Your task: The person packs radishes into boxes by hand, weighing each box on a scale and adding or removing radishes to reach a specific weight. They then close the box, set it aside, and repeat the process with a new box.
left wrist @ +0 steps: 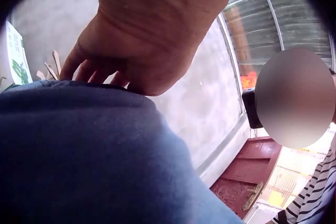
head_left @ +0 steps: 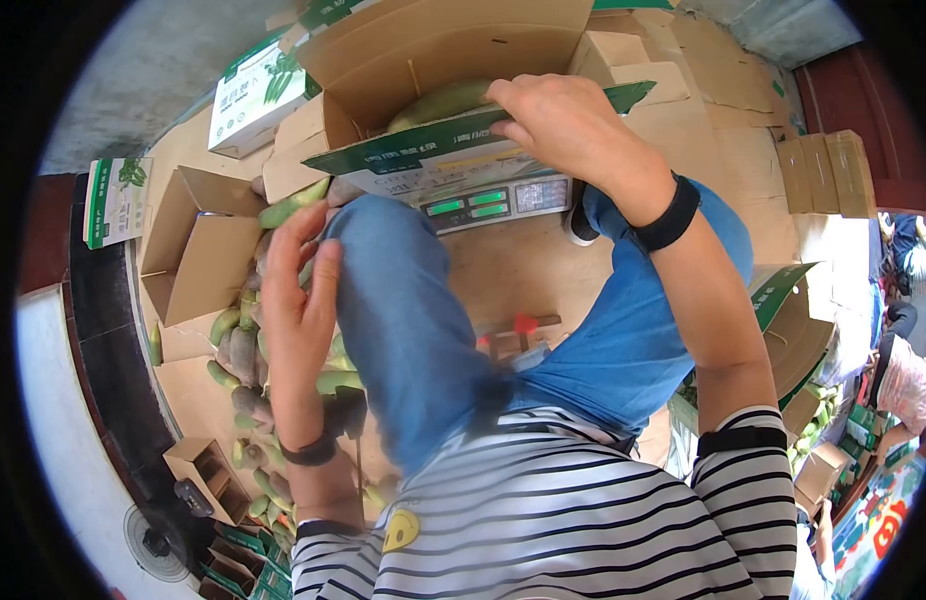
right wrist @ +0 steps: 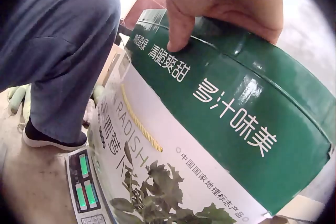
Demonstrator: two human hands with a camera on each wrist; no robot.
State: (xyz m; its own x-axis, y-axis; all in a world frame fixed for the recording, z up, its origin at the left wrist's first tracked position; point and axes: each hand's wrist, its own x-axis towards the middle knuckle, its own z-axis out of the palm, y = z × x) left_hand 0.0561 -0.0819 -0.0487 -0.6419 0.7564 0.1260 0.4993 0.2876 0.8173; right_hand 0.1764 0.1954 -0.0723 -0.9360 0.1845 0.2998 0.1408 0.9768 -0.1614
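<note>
An open green-and-white cardboard box [head_left: 463, 150] with a rope handle [right wrist: 142, 124] stands at a digital scale [head_left: 498, 205], whose lit display shows between the person's knees. Inside the box lies a large green radish [head_left: 438, 103], partly hidden by the front flap. My right hand [head_left: 578, 135] grips the top edge of that flap, thumb on its green printed face [right wrist: 231, 87] and fingers over the far side. Beside the left knee, my left hand [head_left: 301, 300] holds nothing, its fingers loosely bent. The left wrist view shows this hand [left wrist: 136, 56] just above the blue jeans [left wrist: 79, 145].
Green radishes [head_left: 243, 350] lie heaped on the floor at the left, near an open brown carton [head_left: 208, 240]. A white-and-green box [head_left: 258, 100] stands at the back left. Stacked cartons [head_left: 828, 175] and another open box [head_left: 798, 325] are at the right, with other people beyond.
</note>
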